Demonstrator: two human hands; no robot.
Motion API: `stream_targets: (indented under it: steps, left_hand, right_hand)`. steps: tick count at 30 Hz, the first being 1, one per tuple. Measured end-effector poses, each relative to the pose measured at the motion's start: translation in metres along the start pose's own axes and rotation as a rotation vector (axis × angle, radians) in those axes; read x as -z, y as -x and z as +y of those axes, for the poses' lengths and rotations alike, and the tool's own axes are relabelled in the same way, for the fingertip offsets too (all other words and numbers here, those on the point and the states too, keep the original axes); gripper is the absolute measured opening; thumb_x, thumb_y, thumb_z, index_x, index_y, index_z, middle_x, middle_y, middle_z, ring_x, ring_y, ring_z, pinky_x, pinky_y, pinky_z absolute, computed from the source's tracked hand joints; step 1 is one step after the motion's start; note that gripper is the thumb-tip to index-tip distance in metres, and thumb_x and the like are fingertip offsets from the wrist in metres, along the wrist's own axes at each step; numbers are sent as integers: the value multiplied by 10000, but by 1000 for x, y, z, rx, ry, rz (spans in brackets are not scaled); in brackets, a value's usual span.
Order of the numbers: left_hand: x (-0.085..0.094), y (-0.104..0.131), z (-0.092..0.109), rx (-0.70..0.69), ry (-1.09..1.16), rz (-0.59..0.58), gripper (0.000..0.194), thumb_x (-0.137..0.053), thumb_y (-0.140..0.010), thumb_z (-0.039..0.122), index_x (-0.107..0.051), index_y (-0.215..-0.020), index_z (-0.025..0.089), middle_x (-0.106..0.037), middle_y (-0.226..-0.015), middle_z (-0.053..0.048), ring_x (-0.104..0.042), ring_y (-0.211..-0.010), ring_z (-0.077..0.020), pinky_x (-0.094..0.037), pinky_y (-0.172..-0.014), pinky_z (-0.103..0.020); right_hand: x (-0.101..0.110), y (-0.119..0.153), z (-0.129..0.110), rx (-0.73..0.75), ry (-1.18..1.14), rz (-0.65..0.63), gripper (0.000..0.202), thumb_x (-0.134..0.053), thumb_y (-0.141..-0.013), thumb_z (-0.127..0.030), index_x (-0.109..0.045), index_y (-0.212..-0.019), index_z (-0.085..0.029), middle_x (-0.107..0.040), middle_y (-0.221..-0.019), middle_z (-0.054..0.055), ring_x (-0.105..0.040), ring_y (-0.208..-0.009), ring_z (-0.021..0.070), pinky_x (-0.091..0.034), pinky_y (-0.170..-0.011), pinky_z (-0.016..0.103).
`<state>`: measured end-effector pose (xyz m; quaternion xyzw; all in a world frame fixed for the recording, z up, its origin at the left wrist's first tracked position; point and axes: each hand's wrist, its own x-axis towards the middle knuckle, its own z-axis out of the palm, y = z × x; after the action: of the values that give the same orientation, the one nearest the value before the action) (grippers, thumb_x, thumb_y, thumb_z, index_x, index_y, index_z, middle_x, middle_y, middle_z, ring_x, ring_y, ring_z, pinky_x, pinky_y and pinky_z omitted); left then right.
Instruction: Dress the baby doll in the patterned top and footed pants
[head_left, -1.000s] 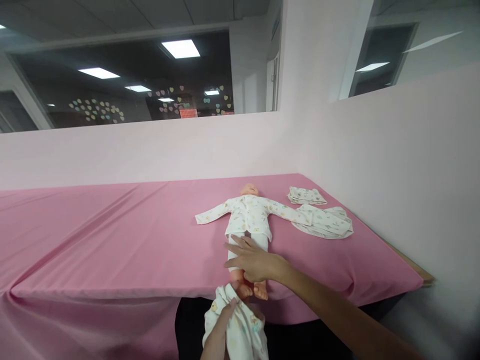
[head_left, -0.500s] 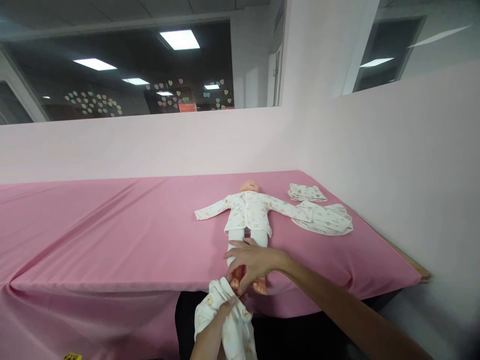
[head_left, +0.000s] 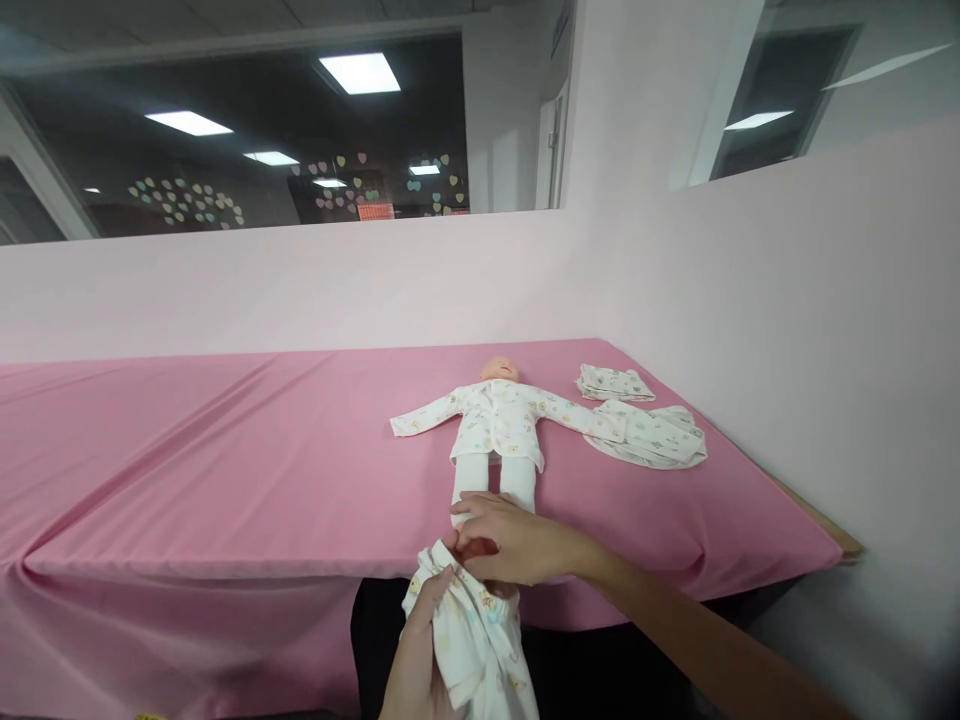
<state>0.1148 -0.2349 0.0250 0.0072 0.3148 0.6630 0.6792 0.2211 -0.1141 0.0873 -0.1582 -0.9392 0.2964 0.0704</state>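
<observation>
A baby doll (head_left: 499,369) lies on its back, head toward the wall, in a patterned white jacket (head_left: 491,420) and white leg coverings (head_left: 471,475). My left hand (head_left: 427,630) is closed on a bunched white baby garment with small prints (head_left: 480,640), probably trousers, just off the table's front edge. The garment's opening is up against the doll's feet. Over the lower legs lies my right hand (head_left: 517,540), its fingers curled round a leg near the foot. Both feet are mostly hidden by my right hand and the cloth.
Pink cloth (head_left: 225,460) covers the table and hangs over its front. A folded printed cloth (head_left: 615,383) and a looser printed garment (head_left: 652,437) lie right of the doll; the jacket's sleeve end overlaps the looser one. Walls stand behind and to the right.
My left hand has brought the garment up and slightly right, closer against the doll's feet. My right hand has lowered over the leg, and the feet that showed before are now mostly covered.
</observation>
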Motion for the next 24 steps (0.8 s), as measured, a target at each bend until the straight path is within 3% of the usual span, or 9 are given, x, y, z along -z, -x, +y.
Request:
stream_targets:
  steps: [4, 8, 11, 14, 16, 18, 21, 24]
  left_hand:
    - [2, -4, 2, 34, 10, -65, 300, -644, -849, 245, -660, -1123, 123, -731, -821, -71, -725, -789, -215, -564, -833, -321]
    - [3, -6, 3, 57, -9, -51, 354, -664, -856, 290, -644, -1167, 122, -739, -850, -86, -730, -805, -231, -566, -827, -345]
    - [3, -3, 4, 51, -22, -45, 398, -658, -869, 292, -619, -1229, 127, -743, -886, -93, -732, -836, -235, -565, -836, -350]
    - [1, 2, 7, 6, -15, -52, 422, -624, -889, 260, -584, -1291, 137, -742, -947, -97, -730, -881, -238, -559, -868, -363]
    - [-2, 3, 10, -29, -20, -46, 437, -609, -894, 233, -569, -1319, 137, -739, -999, -105, -725, -915, -239, -552, -896, -365]
    - [-4, 3, 13, -65, -22, -47, 457, -599, -894, 207, -557, -1343, 141, -732, -1060, -112, -717, -952, -238, -542, -926, -363]
    - [-6, 2, 17, -87, 3, -97, 487, -568, -902, 183, -527, -1387, 161, -717, -1134, -113, -696, -1029, -243, -521, -973, -375]
    - [-7, 2, 20, -54, 26, -178, 496, -516, -919, 173, -503, -1415, 159, -701, -1182, -121, -658, -1121, -256, -493, -1023, -405]
  right_hand:
    - [-3, 13, -13, -27, -196, 10, 422, -441, -973, -395, -575, -633, -185, -598, -1157, 47, -481, -1253, 204, -327, -1076, 313]
    - [-14, 15, -22, -133, -201, 53, 358, -653, -825, -544, -657, -756, -193, -490, -1333, 53, -429, -1291, 240, -339, -1073, 337]
    - [-23, 13, -27, -178, -163, 85, 289, -715, -773, -465, -692, -847, -187, -463, -1353, 81, -373, -1334, 283, -294, -1102, 389]
    - [-27, 10, -31, -180, -229, 158, 138, -720, -734, -291, -651, -766, -176, -497, -1316, 67, -400, -1308, 271, -310, -1088, 360]
    - [-26, 10, -31, -177, -325, 218, 61, -659, -724, -188, -600, -731, -178, -566, -1191, 46, -505, -1179, 230, -394, -997, 317]
    - [-23, 9, -29, -208, -429, 275, 42, -571, -735, -145, -556, -735, -184, -602, -973, 22, -582, -938, 178, -465, -798, 270]
    - [-18, 9, -20, -343, -530, 331, 40, -499, -752, -161, -494, -733, -195, -521, -707, -20, -514, -611, 121, -384, -506, 226]
    - [-15, 6, -6, -496, -583, 312, 30, -481, -783, -231, -495, -773, -206, -483, -618, -42, -435, -441, 104, -283, -385, 230]
